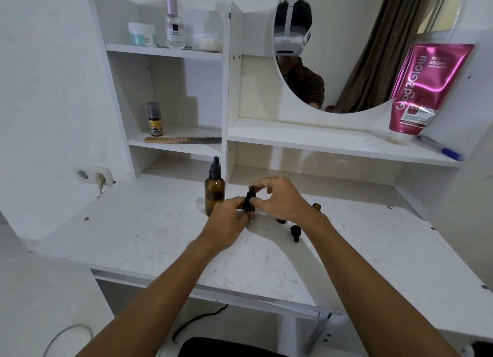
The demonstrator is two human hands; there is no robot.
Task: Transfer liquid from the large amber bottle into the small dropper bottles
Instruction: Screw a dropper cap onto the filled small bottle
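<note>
On the white table (149,239), both hands meet over a small dark dropper bottle (250,205): the left hand (231,220) wraps its body while the right hand (280,197) pinches its black dropper cap. The large amber glass bottle (214,193), capped, stands upright just left of them. A loose black dropper cap (295,232) lies near the right wrist.

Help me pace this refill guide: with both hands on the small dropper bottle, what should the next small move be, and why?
Probably twist the cap: the left hand grips the small dropper bottle low while the right hand pinches its black top. Whether it is coming off or going on, I cannot tell. The large amber bottle stands capped beside them, and a loose dropper cap lies on the desk.
</note>
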